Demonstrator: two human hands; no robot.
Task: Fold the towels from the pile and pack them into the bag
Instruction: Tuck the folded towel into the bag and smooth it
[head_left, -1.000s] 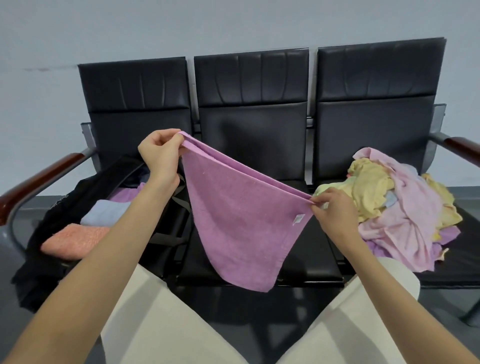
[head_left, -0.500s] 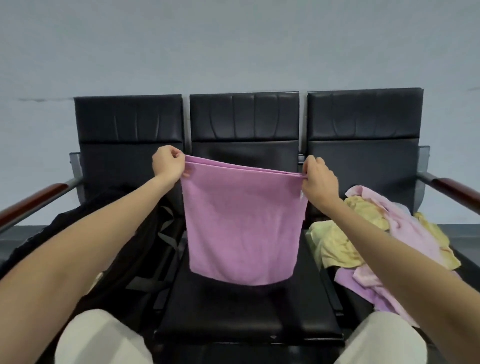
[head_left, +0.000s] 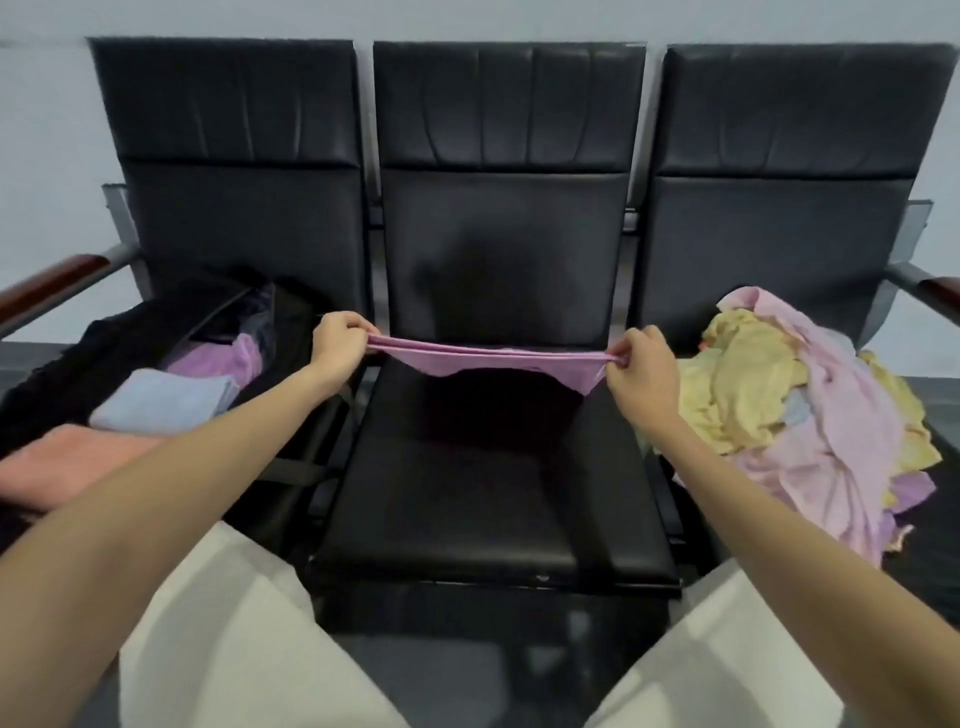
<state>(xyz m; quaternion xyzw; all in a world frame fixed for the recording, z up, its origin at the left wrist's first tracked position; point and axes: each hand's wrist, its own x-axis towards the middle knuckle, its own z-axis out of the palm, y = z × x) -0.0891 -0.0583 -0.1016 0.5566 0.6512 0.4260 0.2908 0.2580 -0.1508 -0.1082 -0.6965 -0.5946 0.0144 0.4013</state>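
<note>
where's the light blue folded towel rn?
Head view, left side: the light blue towel lies in the open black bag on the left seat, between the folded purple towel and the folded salmon towel.

Plain purple terry towel (head_left: 488, 358); glossy black padded bench seats (head_left: 498, 467); black fabric bag (head_left: 130, 332) (holding purple, pale blue and salmon folded towels); rumpled pile (head_left: 795, 415) in pink, yellow, lilac.

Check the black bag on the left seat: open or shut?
Open. The black bag gapes at the top, and folded towels show inside it: purple, blue and peach.
</note>
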